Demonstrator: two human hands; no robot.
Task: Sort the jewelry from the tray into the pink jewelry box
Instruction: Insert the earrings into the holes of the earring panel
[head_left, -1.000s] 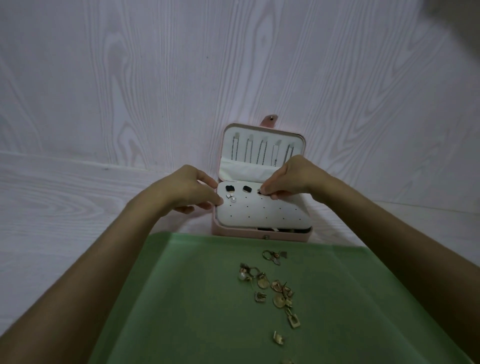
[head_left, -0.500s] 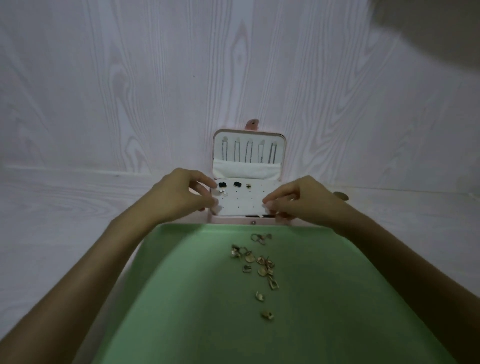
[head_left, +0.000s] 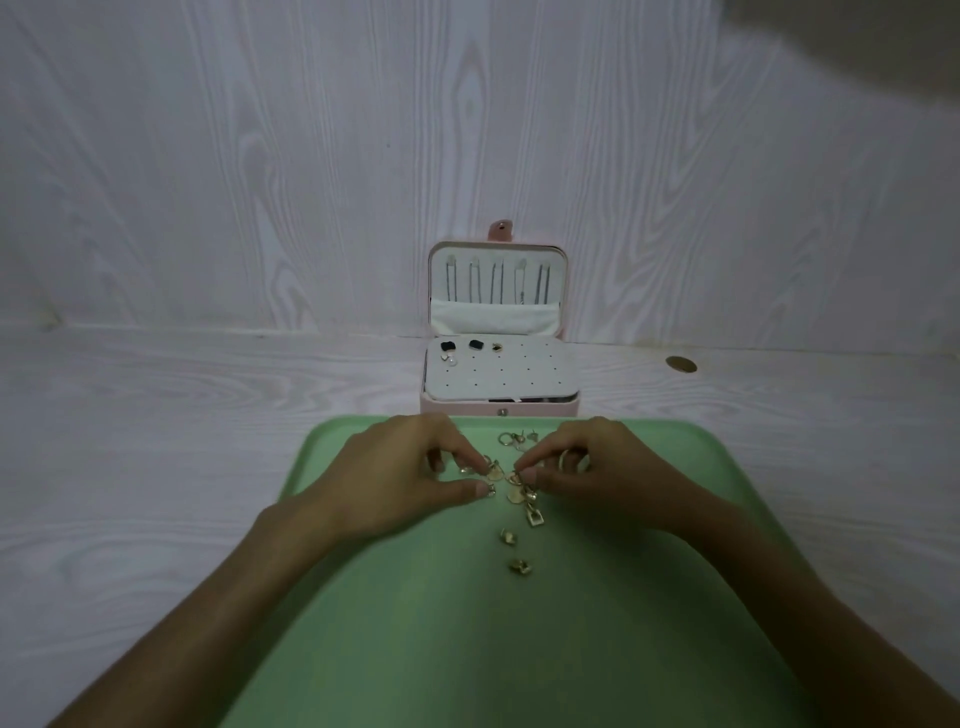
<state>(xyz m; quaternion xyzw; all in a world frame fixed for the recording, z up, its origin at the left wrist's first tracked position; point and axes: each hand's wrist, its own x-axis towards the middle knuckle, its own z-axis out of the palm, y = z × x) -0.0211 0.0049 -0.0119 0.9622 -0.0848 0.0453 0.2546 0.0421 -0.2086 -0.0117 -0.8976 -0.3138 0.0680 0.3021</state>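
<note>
1. A flat green plastic tray (head_left: 415, 649) lay on the pale wood-grain table (head_left: 156, 441), close to the person.
2. A loose cluster of small gold-coloured earrings (head_left: 522, 499) sat near the tray's far end, with two single pieces trailing toward the person.
3. The left hand (head_left: 400, 478) rested over the cluster, thumb and forefinger drawn to a narrow grip around a rounded gold piece (head_left: 493, 473); whether that piece was actually pinched could not be told in the dim light.
4. The right hand (head_left: 587, 467) hovered just beside it, fingertips (head_left: 527, 475) pinched narrowly at another gold piece, apparently touching it.
5. The small pink jewelry box (head_left: 498, 408) stood open just beyond the tray, its lid upright against the white wood-grain wall (head_left: 260, 156).
6. Thin dark chains (head_left: 496, 280) hung in a row inside the lid.
7. On the box's white perforated earring panel (head_left: 504, 376), two black studs (head_left: 461, 345), a small dark-and-gold stud (head_left: 497, 347) and a pearl piece (head_left: 451, 358) sat in the far left corner.
8. A round brass-coloured disc (head_left: 681, 364) lay on the table to the box's right.
9. No writing or brand mark could be read anywhere.
</note>
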